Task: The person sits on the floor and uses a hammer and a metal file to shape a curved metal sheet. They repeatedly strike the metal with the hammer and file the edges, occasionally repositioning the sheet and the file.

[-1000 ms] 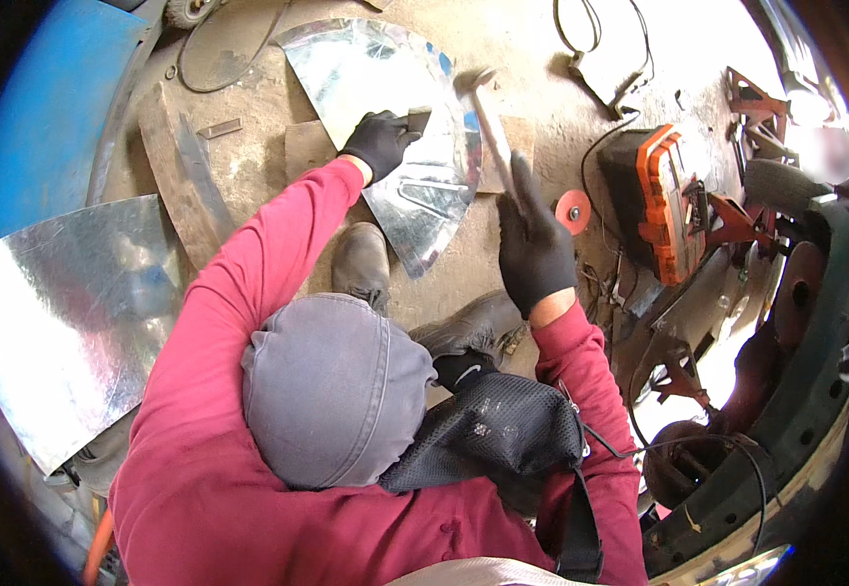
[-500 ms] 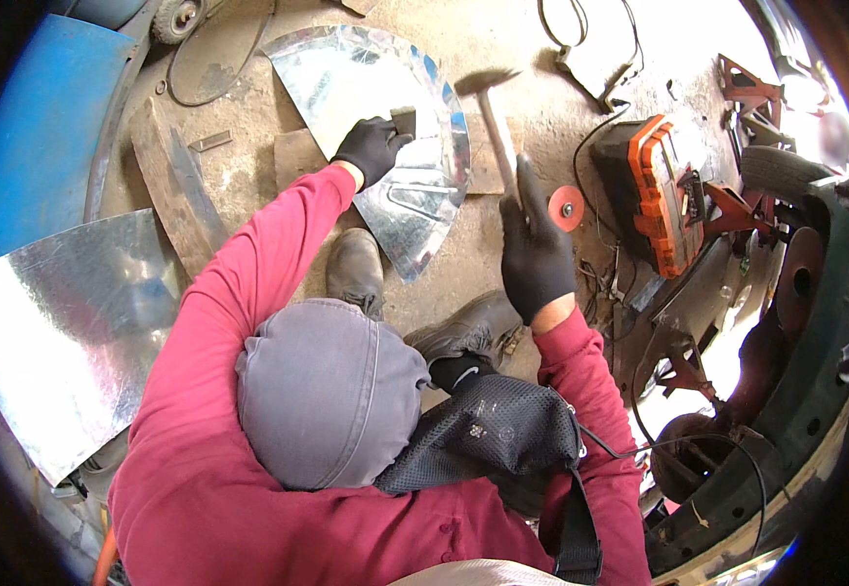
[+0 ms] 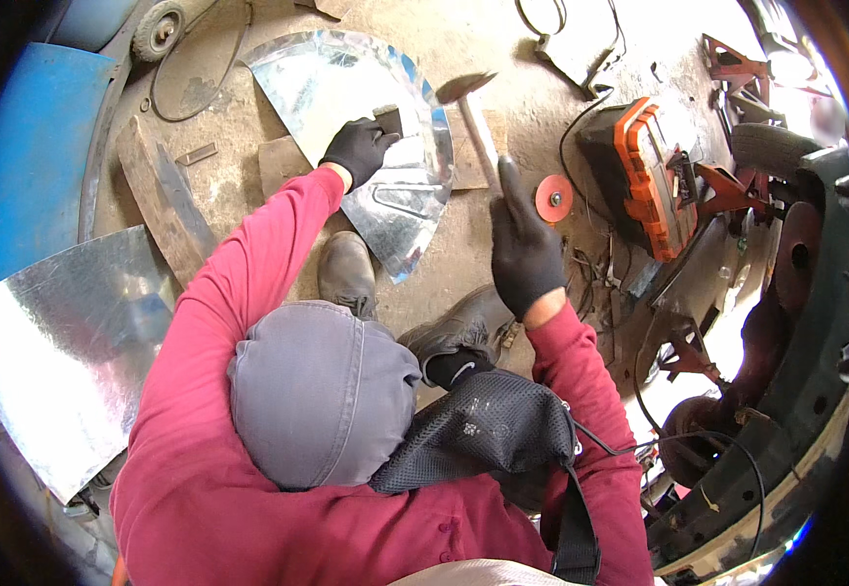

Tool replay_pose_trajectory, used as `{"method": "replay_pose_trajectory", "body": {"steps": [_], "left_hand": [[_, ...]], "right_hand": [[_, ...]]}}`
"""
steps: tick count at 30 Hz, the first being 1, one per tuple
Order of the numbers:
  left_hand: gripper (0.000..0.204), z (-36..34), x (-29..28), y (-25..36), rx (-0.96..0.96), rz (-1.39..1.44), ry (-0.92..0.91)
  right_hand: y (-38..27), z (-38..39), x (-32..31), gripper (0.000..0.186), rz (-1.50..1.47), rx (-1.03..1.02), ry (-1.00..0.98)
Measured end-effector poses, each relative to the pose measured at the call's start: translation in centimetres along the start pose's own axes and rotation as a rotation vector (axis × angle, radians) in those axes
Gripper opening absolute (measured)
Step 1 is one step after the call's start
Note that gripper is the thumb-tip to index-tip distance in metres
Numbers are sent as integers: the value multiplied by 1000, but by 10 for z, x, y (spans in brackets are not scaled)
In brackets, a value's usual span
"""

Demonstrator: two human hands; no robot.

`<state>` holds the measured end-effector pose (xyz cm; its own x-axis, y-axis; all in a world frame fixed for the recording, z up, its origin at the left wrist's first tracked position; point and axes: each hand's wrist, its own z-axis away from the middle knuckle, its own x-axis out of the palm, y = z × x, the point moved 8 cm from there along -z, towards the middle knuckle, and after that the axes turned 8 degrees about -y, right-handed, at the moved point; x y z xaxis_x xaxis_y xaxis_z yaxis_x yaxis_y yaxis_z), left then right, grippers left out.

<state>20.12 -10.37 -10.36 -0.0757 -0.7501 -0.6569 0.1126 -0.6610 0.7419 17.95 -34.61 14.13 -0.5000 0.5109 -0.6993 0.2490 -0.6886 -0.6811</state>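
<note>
A shiny, half-round metal sheet (image 3: 312,83) lies in front of me, partly over wooden boards (image 3: 284,164). My left hand (image 3: 356,151), in a black glove, is closed on a small dark flat metal block (image 3: 388,119), held at the sheet near its curved edge. To the right, my gloved right hand (image 3: 527,249) grips a hammer (image 3: 481,137) by its handle. The hammer's head points away from me, just beyond the curved edge and apart from the block. My left fingertips are partly hidden.
Another metal sheet (image 3: 63,342) lies at the left, below a blue panel (image 3: 39,137). A long timber (image 3: 161,195) rests nearby. At the right are a red disc (image 3: 554,198), an orange-and-black toolbox (image 3: 639,181), cables and red stands (image 3: 732,63). My boots (image 3: 348,269) are close to the sheet.
The whole view has shifted slightly. The hammer in my right hand sits a little lower against the surroundings. My left hand keeps the metal block at about the same spot on the sheet.
</note>
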Motion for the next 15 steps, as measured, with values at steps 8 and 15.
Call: {"method": "replay_pose_trajectory", "body": {"steps": [8, 15], "left_hand": [[34, -4, 8, 40, 43, -194, -120], [36, -7, 11, 7, -36, -31, -130]], "right_hand": [[-1, 7, 9, 57, 124, -135, -2], [-16, -12, -18, 56, -54, -177, 162]]}}
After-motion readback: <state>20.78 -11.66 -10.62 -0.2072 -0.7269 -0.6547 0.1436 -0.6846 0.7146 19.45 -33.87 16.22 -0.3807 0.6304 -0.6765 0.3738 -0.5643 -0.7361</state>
